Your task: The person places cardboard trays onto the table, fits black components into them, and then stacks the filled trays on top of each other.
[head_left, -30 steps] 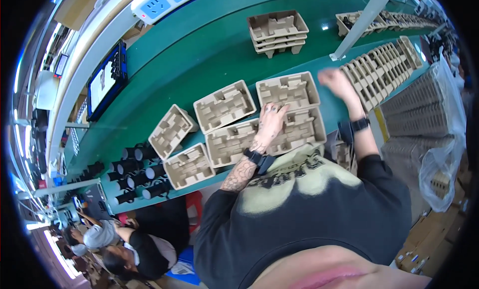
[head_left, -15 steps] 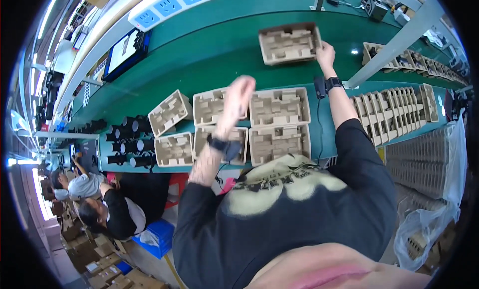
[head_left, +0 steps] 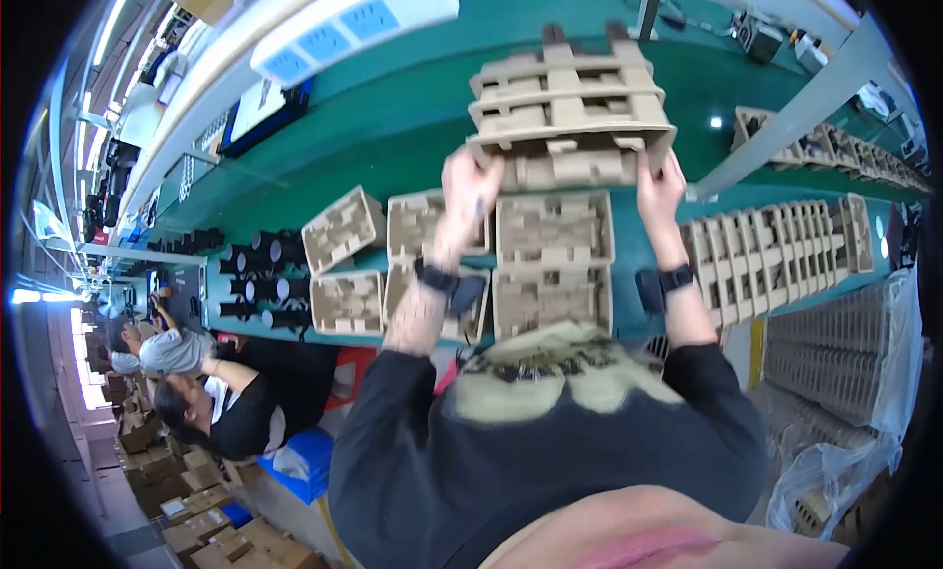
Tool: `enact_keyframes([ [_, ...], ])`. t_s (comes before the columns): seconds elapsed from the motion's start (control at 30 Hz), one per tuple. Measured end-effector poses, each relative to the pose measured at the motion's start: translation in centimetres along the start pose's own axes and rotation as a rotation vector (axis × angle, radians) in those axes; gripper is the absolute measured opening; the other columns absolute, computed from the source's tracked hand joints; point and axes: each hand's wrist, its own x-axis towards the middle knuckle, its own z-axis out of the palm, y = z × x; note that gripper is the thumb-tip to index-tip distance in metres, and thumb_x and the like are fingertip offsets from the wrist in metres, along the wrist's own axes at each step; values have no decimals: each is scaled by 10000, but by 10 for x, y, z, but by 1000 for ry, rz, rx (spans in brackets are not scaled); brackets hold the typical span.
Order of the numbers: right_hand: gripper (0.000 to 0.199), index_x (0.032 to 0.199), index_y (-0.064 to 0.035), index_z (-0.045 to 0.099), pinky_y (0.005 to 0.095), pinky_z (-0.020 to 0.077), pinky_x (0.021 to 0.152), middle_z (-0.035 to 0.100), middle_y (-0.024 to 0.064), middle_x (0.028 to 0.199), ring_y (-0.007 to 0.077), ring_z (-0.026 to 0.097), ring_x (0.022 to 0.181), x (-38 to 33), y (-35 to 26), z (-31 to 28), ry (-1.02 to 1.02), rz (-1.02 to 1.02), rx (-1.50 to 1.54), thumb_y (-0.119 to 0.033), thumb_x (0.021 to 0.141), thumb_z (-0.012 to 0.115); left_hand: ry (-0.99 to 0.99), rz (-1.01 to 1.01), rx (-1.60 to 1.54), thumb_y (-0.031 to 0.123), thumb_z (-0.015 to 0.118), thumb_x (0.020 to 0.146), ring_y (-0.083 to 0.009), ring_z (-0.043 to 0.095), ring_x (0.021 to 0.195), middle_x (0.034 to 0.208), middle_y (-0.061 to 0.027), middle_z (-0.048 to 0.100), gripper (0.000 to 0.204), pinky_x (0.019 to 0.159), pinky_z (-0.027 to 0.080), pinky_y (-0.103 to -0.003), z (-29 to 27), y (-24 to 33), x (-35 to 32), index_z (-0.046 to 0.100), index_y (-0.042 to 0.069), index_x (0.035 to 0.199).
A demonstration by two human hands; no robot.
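Both my hands grip the near end of a nested stack of tan moulded-pulp trays [head_left: 565,107], raised and tilted over the green table. My left hand [head_left: 471,188] is closed on the stack's left side. On its right side, my right hand [head_left: 661,191] is closed round the edge, with the thumb inside the nearest tray. Just below my hands, several separate pulp trays sit in two rows, among them a far right tray [head_left: 553,227] and a near right tray [head_left: 552,302]. Their moulded hollows face up. The tray beside my left wrist is partly hidden by my forearm.
Black cylindrical parts [head_left: 263,274] stand left of the trays. A long nested row of pulp trays [head_left: 771,255] lies at right, behind it a grey post [head_left: 786,117] and trays with dark parts [head_left: 835,146]. A white power strip [head_left: 359,28] hangs above. A co-worker [head_left: 236,402] sits at left.
My right hand has brought the pulp trays nearer and turned them, so several nested ones now show. My left hand, empty before, has taken hold of the stack's left side.
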Motion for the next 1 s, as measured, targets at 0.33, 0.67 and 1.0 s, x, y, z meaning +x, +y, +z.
enact_keyframes([
  [0.33, 374, 1173, 15, 590, 298, 494, 783, 647, 143, 1042, 180, 635, 903, -4, 11, 20, -34, 83, -27, 52, 800, 588, -20, -108, -117, 61, 576, 792, -74, 461, 595, 634, -53, 517, 71, 550, 420, -265, 15, -37, 16, 579, -9, 790],
  [0.67, 359, 1195, 27, 589, 200, 428, 623, 603, -15, 860, 43, 493, 667, -32, -17, -12, -48, 400, 344, -21, 838, 584, -14, -118, -241, 100, 645, 833, -35, 365, 560, 589, 33, 372, 298, 487, 308, -225, -15, -11, -8, 415, 40, 654],
  [1.0, 361, 1207, -40, 591, 151, 262, 409, 512, -76, 731, -13, 395, 538, -11, -47, -28, 106, 561, 416, -51, 846, 588, -202, -205, -318, 100, 583, 907, -21, 404, 590, 665, 40, 446, 200, 510, 335, -198, -16, 11, 2, 478, 51, 744],
])
